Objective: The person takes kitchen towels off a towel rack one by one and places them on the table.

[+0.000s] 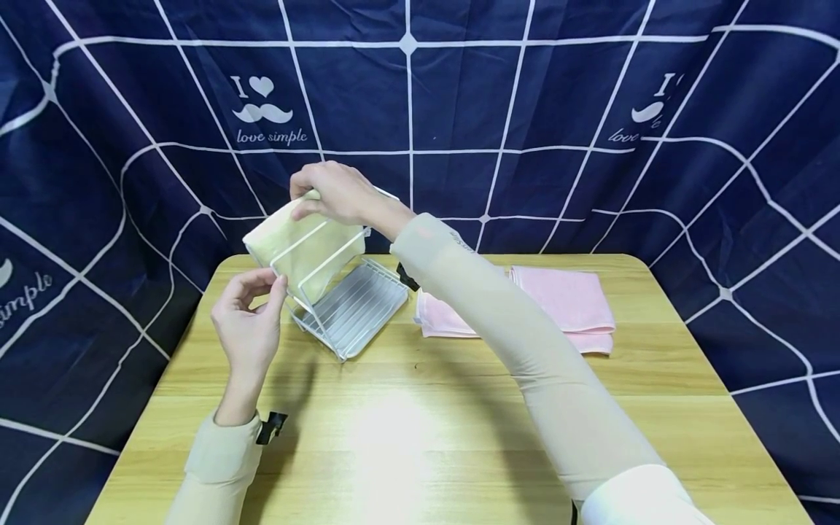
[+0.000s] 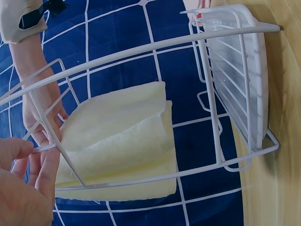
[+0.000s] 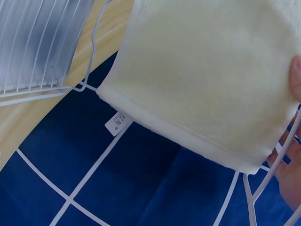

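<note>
A folded pale yellow towel hangs over the upper wires of a white wire rack. My right hand grips the towel's upper edge from above, with the thumb on the near side. At the rack's near left end, my left hand pinches a short wire between thumb and fingers, also plain in the left wrist view. The rack's grey tray lies low at its base over the table. In the right wrist view, a small white label sticks out from the towel's edge.
Two folded pink towels lie on the wooden table to the right of the rack, partly behind my right forearm. A dark blue cloth with white lines hangs around the table's back and sides.
</note>
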`<state>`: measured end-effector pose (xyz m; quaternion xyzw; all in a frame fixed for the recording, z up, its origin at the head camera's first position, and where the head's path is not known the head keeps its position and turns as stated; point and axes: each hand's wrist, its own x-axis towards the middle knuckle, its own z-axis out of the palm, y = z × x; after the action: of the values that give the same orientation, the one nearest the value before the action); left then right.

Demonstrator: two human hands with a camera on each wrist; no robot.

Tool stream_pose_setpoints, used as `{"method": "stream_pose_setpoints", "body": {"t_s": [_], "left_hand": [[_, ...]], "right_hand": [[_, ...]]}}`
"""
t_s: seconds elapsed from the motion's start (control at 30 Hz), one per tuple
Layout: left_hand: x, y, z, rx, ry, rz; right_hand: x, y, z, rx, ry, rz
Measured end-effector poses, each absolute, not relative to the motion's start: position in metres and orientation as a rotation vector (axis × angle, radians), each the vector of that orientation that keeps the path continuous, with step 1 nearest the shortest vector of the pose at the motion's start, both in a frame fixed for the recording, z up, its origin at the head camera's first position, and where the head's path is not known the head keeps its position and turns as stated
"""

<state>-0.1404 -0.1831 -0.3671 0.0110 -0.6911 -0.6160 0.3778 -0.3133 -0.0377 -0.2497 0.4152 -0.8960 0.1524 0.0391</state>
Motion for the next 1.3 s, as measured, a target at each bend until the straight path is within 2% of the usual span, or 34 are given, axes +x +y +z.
{"method": "stream_pose_setpoints", "body": {"t_s": [0.7,1.3], "left_hand": [[-0.142,-0.183,-0.368,0.035,-1.767,-1.578],[-0.137,-0.180,-0.369,0.028,-1.755,-1.580]], "right_hand": [[-0.304,-0.034,-0.239,1.233,-2.638,0.696],[-0.294,-0.007,-0.226,1.288,-2.294,1.089]]}}
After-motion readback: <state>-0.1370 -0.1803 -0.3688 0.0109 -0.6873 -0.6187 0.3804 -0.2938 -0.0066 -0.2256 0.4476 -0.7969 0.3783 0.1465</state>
